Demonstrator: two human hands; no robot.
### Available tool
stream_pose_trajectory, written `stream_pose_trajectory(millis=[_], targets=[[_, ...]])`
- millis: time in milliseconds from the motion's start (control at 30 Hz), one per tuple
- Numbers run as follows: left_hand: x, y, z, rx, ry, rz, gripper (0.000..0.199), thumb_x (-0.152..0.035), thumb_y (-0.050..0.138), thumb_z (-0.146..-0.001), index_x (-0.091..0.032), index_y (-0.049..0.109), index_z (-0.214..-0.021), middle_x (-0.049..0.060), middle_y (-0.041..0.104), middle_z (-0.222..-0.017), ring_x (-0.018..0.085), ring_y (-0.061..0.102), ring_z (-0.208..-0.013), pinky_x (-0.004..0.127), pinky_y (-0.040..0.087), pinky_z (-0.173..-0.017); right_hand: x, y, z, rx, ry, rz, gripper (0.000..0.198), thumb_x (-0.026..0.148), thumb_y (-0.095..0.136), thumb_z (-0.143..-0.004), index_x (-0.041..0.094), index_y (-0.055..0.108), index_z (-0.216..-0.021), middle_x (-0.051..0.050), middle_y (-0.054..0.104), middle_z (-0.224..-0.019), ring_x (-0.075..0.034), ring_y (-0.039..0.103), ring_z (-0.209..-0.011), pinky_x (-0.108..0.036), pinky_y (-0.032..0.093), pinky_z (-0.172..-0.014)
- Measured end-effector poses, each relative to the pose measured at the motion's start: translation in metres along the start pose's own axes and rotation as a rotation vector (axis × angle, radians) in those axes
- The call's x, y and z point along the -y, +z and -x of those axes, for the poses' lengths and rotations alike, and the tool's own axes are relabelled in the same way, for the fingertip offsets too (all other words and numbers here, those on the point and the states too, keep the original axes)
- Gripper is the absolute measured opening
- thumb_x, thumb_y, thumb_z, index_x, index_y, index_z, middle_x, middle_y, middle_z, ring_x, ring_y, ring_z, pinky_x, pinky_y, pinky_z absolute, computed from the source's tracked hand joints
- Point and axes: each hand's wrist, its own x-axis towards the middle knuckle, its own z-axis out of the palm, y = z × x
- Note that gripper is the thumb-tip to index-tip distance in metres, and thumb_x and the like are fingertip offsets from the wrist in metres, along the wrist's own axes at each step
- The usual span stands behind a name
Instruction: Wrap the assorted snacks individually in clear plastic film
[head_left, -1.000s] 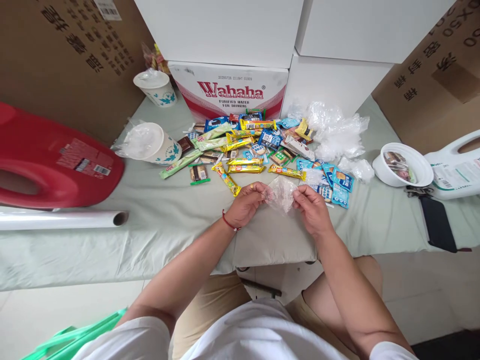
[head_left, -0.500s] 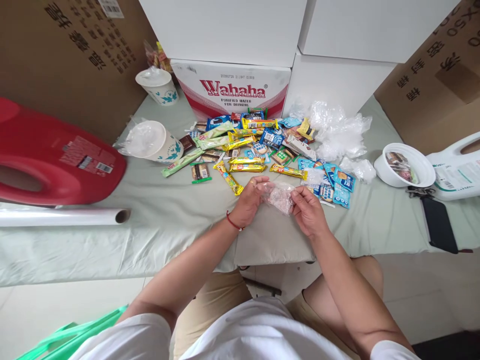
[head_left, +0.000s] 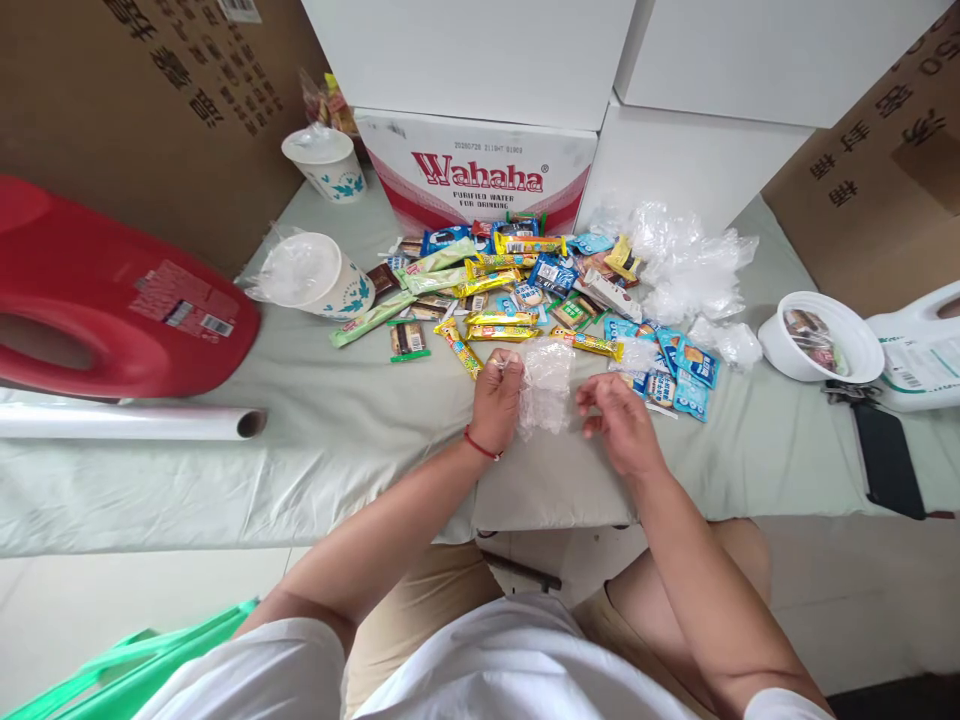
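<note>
My left hand (head_left: 498,402), a red cord on its wrist, pinches the left edge of a crinkled clear plastic bag (head_left: 547,388). The bag hangs upright above the table's front part. Just right of it is my right hand (head_left: 619,420), its fingers loosely bent and apart, with nothing seen in them. Beyond the hands lies a heap of wrapped snacks: yellow snack bars (head_left: 501,326), green-wrapped sticks (head_left: 373,318), and blue packets (head_left: 691,362) on the right. More crumpled clear plastic bags (head_left: 686,265) are piled at the heap's right.
Two paper cups (head_left: 319,280) with clear plastic stand left, near a red jug (head_left: 135,300) and a plastic film roll (head_left: 127,422). On the right are a white bowl (head_left: 787,350) with packets, a phone (head_left: 889,460) and a white jug (head_left: 922,350). A Wahaba-style printed carton (head_left: 480,180) backs the heap.
My right hand has let go of the clear plastic bag and moved slightly right. The bag, stretched between both hands before, now stands more upright in my left hand.
</note>
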Motion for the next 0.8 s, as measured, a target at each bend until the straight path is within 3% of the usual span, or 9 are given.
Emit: stream_pose_trajectory(millis=[100, 300, 467, 633, 800], targets=[[0.001, 0.001, 0.003, 0.005, 0.056, -0.040, 0.050, -0.066, 0.070, -0.090, -0.022, 0.051, -0.078, -0.006, 0.044, -0.066, 0.011, 0.038, -0.063, 0.025, 0.034, -0.060, -0.010, 0.009, 0.003, 0.060, -0.029, 0.179, 0.049, 0.060, 0.084, -0.075, 0.024, 0.067, -0.104, -0.003, 0.067, -0.097, -0.017, 0.058, -0.081, -0.026, 0.048, -0.060], [-0.019, 0.004, -0.001, -0.028, -0.294, 0.149, 0.045, -0.061, 0.073, -0.089, -0.023, 0.050, -0.080, -0.010, 0.034, -0.056, 0.008, 0.026, -0.045, 0.024, 0.019, -0.044, -0.002, -0.013, -0.006, -0.051, 0.002, 0.172, 0.036, 0.057, 0.077, -0.082, 0.023, 0.066, -0.086, 0.005, 0.051, -0.064, -0.012, 0.039, -0.055, -0.026, 0.031, -0.051], [-0.030, 0.004, -0.003, 0.023, -0.358, 0.200, 0.045, -0.061, 0.076, -0.087, -0.020, 0.058, -0.082, -0.010, 0.033, -0.054, 0.006, 0.025, -0.043, 0.022, 0.016, -0.041, 0.014, -0.032, -0.011, -0.043, 0.063, 0.164, 0.040, 0.058, 0.083, -0.075, 0.022, 0.067, -0.085, 0.004, 0.051, -0.064, -0.011, 0.037, -0.054, -0.025, 0.026, -0.048], [-0.031, 0.000, -0.003, 0.072, -0.480, 0.293, 0.045, -0.057, 0.083, -0.081, -0.020, 0.058, -0.081, -0.011, 0.038, -0.054, 0.004, 0.026, -0.040, 0.019, 0.015, -0.038, 0.012, -0.030, -0.013, 0.043, 0.093, 0.210, 0.045, 0.064, 0.081, -0.077, 0.022, 0.067, -0.086, 0.003, 0.054, -0.068, -0.011, 0.040, -0.057, -0.025, 0.032, -0.051], [-0.027, -0.003, -0.003, 0.157, -0.525, 0.318, 0.048, -0.060, 0.087, -0.076, -0.019, 0.063, -0.084, -0.011, 0.037, -0.053, 0.004, 0.028, -0.039, 0.019, 0.014, -0.037, -0.001, -0.020, -0.013, 0.017, 0.041, 0.222, 0.044, 0.064, 0.079, -0.078, 0.023, 0.068, -0.089, 0.004, 0.053, -0.068, -0.012, 0.043, -0.059, -0.026, 0.035, -0.052]])
